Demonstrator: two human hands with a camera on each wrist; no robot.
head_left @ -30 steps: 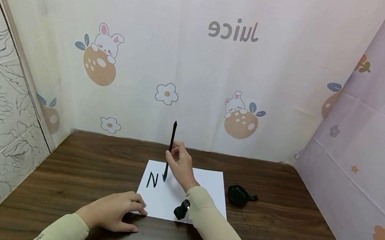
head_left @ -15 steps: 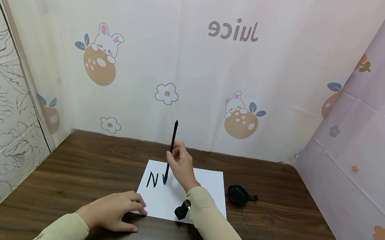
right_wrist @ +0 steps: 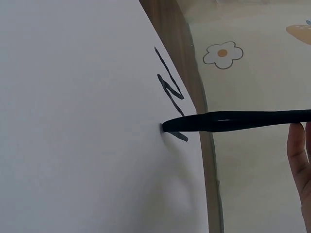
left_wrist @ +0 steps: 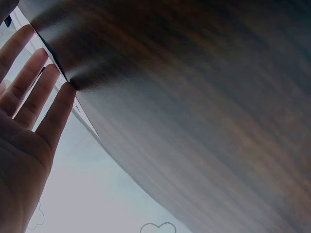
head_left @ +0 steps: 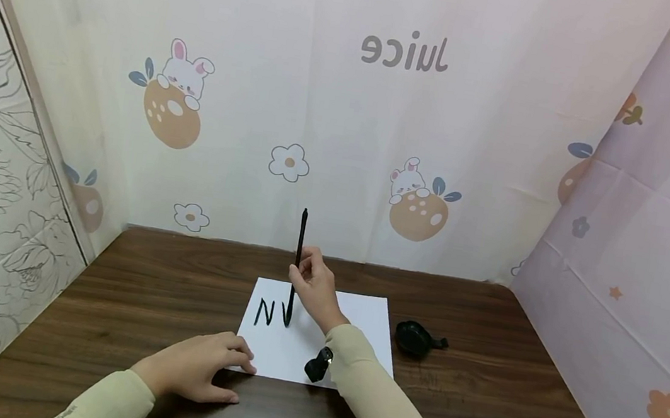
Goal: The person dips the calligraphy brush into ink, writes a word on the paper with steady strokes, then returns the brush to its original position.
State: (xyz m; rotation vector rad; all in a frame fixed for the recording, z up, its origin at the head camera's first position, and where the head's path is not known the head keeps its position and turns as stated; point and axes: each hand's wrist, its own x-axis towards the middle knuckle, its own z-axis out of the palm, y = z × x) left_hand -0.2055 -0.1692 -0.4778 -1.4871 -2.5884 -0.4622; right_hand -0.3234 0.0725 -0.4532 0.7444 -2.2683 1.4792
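Pinching a black pen (head_left: 301, 240) on white paper (head_left: 289, 352) mid-frame, the right hand (head_left: 317, 292); fingers spread, lower left, the left hand (head_left: 197, 365).

Booth-like nook: wood-grain table (head_left: 506, 411) hemmed by hanging cloth (head_left: 348, 118) printed with rabbits (head_left: 185, 77), fruit (head_left: 417, 217), flowers (head_left: 290, 163); kind of building unclear.

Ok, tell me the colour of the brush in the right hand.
The brush is black, best seen in the right wrist view.
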